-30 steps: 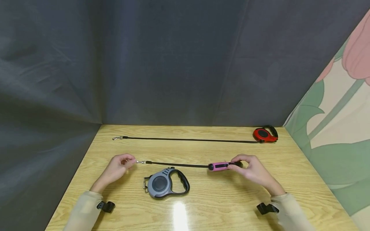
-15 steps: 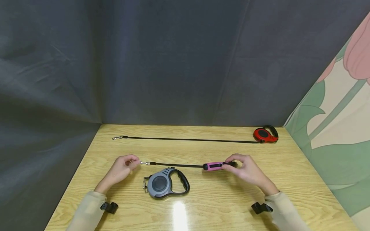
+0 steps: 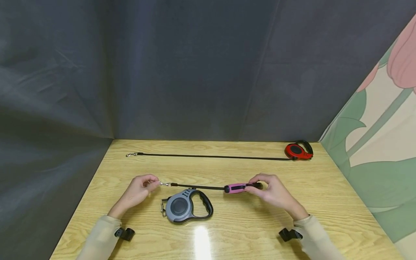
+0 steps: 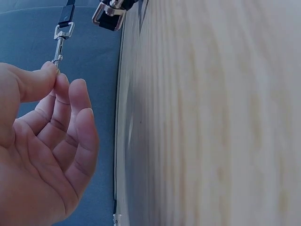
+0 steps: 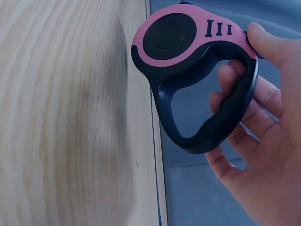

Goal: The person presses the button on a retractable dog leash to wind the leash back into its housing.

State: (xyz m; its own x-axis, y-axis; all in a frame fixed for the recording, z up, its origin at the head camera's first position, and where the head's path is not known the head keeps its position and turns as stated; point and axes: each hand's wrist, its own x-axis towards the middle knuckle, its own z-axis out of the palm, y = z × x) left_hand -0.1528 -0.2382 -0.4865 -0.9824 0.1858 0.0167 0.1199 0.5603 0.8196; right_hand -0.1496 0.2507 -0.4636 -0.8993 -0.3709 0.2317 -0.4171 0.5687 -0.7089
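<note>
Right hand (image 3: 276,193) grips pink leash (image 3: 236,187) handle just above table (image 3: 247,231); left hand (image 3: 138,191) pinches its metal clip (image 3: 165,184) — cord looks taut between. Grey leash (image 3: 186,206) lies nearby.

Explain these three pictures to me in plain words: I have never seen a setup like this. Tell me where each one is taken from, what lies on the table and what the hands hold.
There is no machine here: a person works with two bare hands and wears three cameras. The wide picture comes from the head and looks down at a wooden table. The other two come from the wrists and look at each hand up close.

Three retractable dog leashes are in view. The red leash lies at the far edge with its cord pulled out. The grey leash lies near the person.

The right hand holds the pink leash by its black handle. The left hand pinches the metal clip at the end of that leash's cord, between thumb and fingertip.
</note>
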